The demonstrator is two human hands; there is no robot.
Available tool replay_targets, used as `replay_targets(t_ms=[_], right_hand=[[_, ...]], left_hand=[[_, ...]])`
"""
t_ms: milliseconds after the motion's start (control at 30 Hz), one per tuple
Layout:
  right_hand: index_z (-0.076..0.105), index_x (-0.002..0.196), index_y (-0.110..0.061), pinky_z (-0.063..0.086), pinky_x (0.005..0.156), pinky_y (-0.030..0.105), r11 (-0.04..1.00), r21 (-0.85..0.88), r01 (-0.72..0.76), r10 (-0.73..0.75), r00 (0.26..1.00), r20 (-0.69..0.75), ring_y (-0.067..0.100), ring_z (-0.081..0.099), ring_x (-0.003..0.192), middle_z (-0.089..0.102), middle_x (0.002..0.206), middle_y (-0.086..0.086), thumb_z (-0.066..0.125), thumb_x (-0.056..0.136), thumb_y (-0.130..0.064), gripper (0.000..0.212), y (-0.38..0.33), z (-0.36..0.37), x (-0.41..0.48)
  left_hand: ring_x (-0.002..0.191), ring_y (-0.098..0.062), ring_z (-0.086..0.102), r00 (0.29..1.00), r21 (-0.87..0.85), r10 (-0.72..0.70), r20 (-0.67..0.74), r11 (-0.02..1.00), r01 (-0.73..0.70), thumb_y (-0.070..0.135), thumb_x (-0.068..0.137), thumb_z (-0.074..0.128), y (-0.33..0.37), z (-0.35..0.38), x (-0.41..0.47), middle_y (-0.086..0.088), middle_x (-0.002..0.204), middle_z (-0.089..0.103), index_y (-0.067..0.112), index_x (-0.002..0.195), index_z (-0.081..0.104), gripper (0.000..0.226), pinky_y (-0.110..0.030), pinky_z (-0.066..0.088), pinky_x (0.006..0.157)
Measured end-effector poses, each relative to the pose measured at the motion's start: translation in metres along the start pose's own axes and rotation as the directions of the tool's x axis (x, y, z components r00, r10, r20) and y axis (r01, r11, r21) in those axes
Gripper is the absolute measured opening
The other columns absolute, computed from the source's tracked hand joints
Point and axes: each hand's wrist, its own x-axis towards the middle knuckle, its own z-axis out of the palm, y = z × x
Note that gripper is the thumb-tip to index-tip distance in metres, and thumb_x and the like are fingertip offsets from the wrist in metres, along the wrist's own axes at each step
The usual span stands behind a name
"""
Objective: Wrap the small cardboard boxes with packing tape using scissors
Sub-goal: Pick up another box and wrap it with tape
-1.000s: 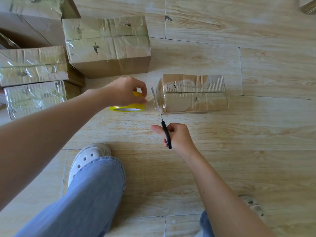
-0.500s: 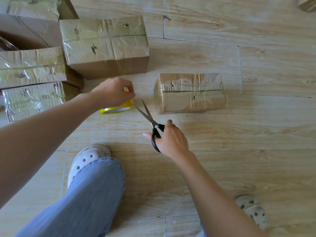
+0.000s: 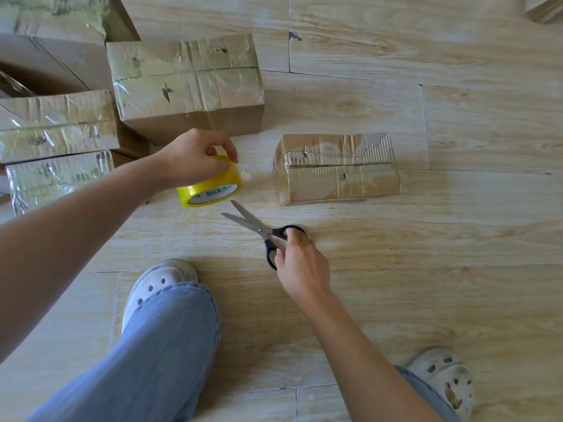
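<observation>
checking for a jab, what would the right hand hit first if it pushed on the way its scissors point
Probably the tape roll in the left hand: the open scissors in the right hand aim straight at it, with only bare floor between. Heights are unclear.

Pale wood-plank floor (image 3: 426, 269); small box (image 3: 338, 169) near centre, large box (image 3: 185, 86) behind-left of it, box stack (image 3: 58, 129) at far left; left clog (image 3: 158, 284), right clog (image 3: 447, 382) at near edge

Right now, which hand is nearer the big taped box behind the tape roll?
Left. The left hand, holding the tape roll, sits just in front of the big taped box; the right hand, holding the scissors, lies farther toward the person.
</observation>
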Motion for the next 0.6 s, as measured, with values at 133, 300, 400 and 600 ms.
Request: replay_targets(t_ms=[133,300,400,600], right_hand=[[0.055,0.120,-0.007,0.042,0.059,0.031,0.970,0.144,0.197,-0.147,0.943,-0.299,0.023,0.064,0.084,0.064,0.106,0.006,0.050,0.100,-0.029,0.030,-0.013,-0.023,-0.004],[0.050,0.126,-0.003,0.043,0.058,0.016,0.854,0.456,0.251,0.034,0.847,-0.530,0.011,0.056,0.078,0.059,0.109,0.005,0.067,0.091,-0.034,0.049,-0.048,-0.061,0.011],[0.054,0.125,-0.009,0.049,0.079,0.030,0.693,0.713,0.105,0.173,0.936,-0.305,0.017,0.059,0.094,0.063,0.109,0.002,0.069,0.088,-0.036,0.049,-0.060,-0.075,0.023],[0.070,0.089,-0.004,0.046,0.064,0.018,0.524,0.841,0.140,0.202,0.938,-0.282,0.005,0.057,0.066,0.067,0.074,-0.001,0.065,0.092,-0.014,0.012,-0.051,-0.091,0.033]], left_hand=[[0.080,-0.025,0.059,0.998,0.018,0.047,0.033,0.999,-0.047,0.014,0.087,0.056,0.010,-0.003,-0.005,-0.007,0.084,0.065,0.037,0.087,0.064,0.025,-0.029,0.047,0.064],[0.075,-0.020,0.059,0.986,0.027,0.148,0.078,0.988,-0.150,0.015,0.087,0.058,0.027,-0.006,-0.011,-0.004,0.079,0.065,0.037,0.088,0.065,0.023,-0.028,0.046,0.063],[0.066,-0.011,0.055,0.973,0.044,0.204,0.107,0.977,-0.210,0.018,0.088,0.060,0.037,-0.011,-0.014,0.004,0.070,0.061,0.041,0.085,0.063,0.023,-0.026,0.041,0.060],[0.082,-0.020,0.063,0.959,-0.029,0.263,0.102,0.965,-0.262,0.026,0.090,0.063,0.040,-0.007,-0.014,-0.001,0.085,0.067,0.047,0.112,0.052,0.032,-0.023,0.049,0.072]])
